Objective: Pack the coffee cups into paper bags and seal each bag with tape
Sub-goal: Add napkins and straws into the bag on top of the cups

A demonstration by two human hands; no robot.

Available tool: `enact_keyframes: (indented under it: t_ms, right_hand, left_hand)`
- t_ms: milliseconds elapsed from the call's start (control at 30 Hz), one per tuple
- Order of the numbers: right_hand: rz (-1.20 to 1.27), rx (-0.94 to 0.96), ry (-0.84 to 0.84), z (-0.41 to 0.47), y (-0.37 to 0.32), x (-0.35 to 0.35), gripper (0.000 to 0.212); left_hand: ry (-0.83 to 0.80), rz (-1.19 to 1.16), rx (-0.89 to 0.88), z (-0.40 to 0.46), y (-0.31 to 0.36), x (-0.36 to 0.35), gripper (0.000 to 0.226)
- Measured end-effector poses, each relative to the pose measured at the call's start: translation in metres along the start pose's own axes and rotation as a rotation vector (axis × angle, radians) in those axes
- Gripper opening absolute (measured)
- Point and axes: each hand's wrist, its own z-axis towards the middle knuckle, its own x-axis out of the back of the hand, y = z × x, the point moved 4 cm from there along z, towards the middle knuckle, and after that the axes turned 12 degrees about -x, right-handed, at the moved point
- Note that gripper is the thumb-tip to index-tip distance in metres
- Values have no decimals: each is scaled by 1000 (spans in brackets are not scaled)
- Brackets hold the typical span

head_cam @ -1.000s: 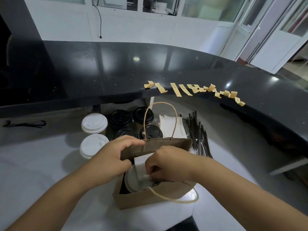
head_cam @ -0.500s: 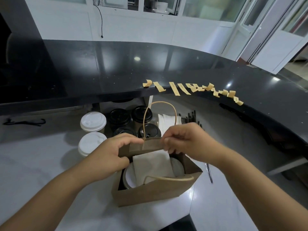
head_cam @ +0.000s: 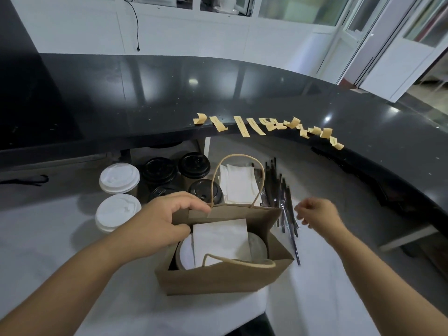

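We note paper bag upright on tabletop. Left hand grips bag's far rim. Right hand hovers right of bag, loosely curled, holding nothing.

Head cam, angled fwd and down, prob. close over paper bag.

No readable text anywhere. Faint dark marks on the tan tape strips along the far counter edge, too small to make out.
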Motion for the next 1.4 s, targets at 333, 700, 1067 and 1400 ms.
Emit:
enact_keyframes:
  t_ms: [333,700,1067,1400]
  right_hand:
    - [-591,-177,8,2,49,-47,29]
    - [-90,-156,51,32,37,-29,3]
    - [-108,-344,-4,48,55,-47,21]
    - [392,-320,-85,16,47,-31,14]
  left_hand:
    - [-66,9,16,19,-3,4,54]
    - [-88,-3,22,34,0,8,52]
    - [-115,-18,32,36,-2,9,48]
    - [-120,19,4,34,0,9,51]
